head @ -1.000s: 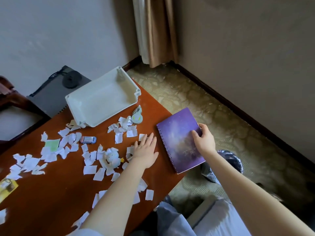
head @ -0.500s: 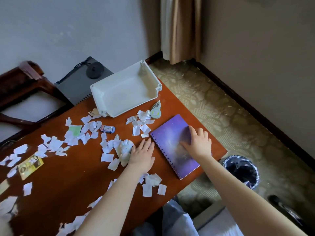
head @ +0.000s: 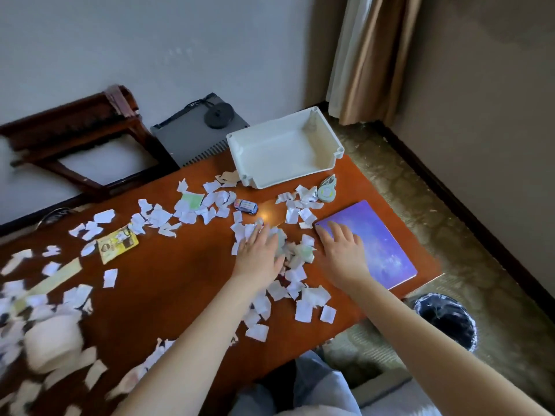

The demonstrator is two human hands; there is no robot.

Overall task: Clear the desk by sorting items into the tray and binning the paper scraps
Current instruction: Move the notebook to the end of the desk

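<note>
Torn white paper scraps (head: 156,217) lie all over the brown desk (head: 168,283). An empty white tray (head: 327,139) stands at the desk's far side. A purple notebook (head: 378,238) lies flat near the right edge. My left hand (head: 259,255) rests palm down, fingers spread, on a heap of scraps (head: 295,256). My right hand (head: 342,253) lies flat across the notebook's near-left corner, fingers apart, next to that heap. A small toy car (head: 246,205) and a correction-tape dispenser (head: 327,190) sit near the tray. The black-lined bin (head: 447,319) stands on the floor to the right.
A yellow card (head: 117,244) and a pale ruler-like strip (head: 48,283) lie among the scraps at left. A blurred white lump (head: 54,340) sits at the near left. A dark wooden chair (head: 75,136) and a grey device (head: 198,133) stand behind the desk.
The notebook has been set flat on the desk. My right hand slid to its near-left corner; my left hand pushed onto the scrap heap. The camera view has swung left.
</note>
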